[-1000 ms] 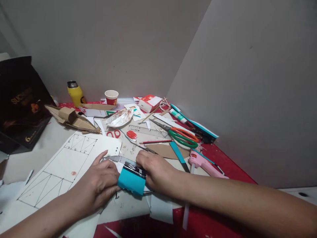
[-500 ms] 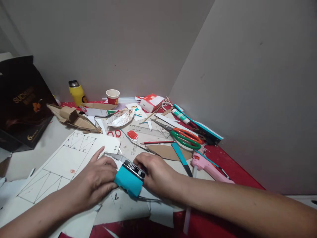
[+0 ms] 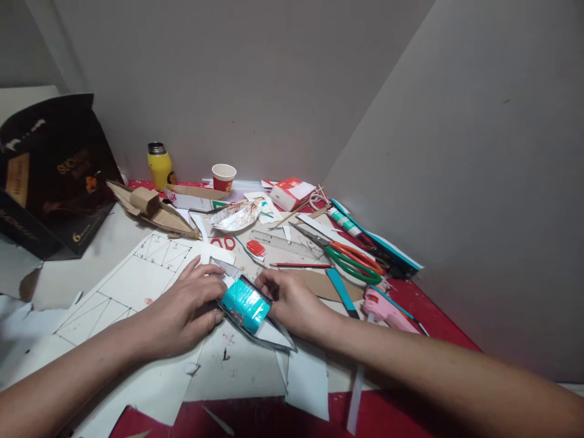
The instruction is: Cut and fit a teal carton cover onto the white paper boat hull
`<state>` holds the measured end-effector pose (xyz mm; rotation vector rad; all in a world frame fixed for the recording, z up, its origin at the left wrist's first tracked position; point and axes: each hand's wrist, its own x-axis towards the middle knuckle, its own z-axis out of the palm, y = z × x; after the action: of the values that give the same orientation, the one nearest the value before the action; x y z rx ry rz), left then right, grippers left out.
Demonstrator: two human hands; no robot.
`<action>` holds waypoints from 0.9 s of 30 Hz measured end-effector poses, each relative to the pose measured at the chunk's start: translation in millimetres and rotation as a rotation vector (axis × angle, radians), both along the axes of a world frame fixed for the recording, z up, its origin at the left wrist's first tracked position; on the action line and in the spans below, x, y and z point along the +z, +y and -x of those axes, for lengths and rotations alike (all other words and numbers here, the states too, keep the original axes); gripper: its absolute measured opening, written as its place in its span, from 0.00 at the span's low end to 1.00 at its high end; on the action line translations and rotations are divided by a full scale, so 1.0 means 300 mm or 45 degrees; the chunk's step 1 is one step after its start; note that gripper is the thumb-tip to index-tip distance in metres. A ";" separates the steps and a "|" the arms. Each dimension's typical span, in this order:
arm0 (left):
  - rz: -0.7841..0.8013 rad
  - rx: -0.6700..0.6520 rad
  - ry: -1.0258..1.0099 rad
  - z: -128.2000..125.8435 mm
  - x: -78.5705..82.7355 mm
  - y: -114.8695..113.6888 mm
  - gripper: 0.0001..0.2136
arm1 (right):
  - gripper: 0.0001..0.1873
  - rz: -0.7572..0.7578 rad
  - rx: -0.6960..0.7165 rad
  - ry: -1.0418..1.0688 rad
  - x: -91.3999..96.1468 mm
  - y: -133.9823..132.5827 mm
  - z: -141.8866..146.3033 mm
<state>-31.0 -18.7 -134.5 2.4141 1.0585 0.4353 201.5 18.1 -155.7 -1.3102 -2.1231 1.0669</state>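
Note:
A small pointed paper boat (image 3: 279, 336) with a dark rim lies low over the table between my hands. Across its middle sits a curved teal card piece (image 3: 246, 304), shiny on top. My left hand (image 3: 194, 307) closes on the boat's left side, with fingertips at the teal card's edge. On the right edge of the teal card, the thumb and fingers of my right hand (image 3: 287, 298) are pinched; some fingertips are hidden. Beside my left forearm lies a white sheet (image 3: 132, 280) with ruled triangles drawn on it.
Scissors (image 3: 351, 261), a box cutter (image 3: 342, 292), a red pencil (image 3: 301, 265) and a clear ruler (image 3: 287, 244) lie beyond my right hand. A pink glue gun (image 3: 387, 310) rests at the right. A cardboard boat (image 3: 155, 210), yellow bottle (image 3: 160, 167), paper cup (image 3: 224, 177) and black box (image 3: 59, 182) stand behind.
The teal card has tipped so its top now faces up and the printed letters no longer show. More of the boat's dark rim is visible. The whole view has shifted slightly.

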 end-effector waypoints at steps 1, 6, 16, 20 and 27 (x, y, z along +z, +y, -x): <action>-0.012 0.002 -0.005 0.000 -0.001 -0.001 0.12 | 0.08 -0.008 0.000 -0.001 0.000 -0.001 0.000; -0.027 0.023 -0.074 -0.003 -0.015 -0.002 0.17 | 0.07 -0.046 0.002 -0.011 -0.001 -0.004 -0.001; 0.108 0.163 -0.297 -0.018 -0.022 0.000 0.12 | 0.07 -0.127 0.027 -0.056 0.007 -0.003 -0.001; 0.082 0.132 -0.239 -0.015 -0.010 0.003 0.09 | 0.07 -0.147 0.035 -0.081 0.009 -0.007 -0.004; -0.027 0.129 -0.118 -0.024 0.001 -0.013 0.13 | 0.07 -0.182 0.076 -0.158 0.027 -0.021 -0.001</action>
<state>-23.9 -22.7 -134.0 2.3411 1.1442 0.5898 201.6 11.8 -147.5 -1.2821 -2.2965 0.8588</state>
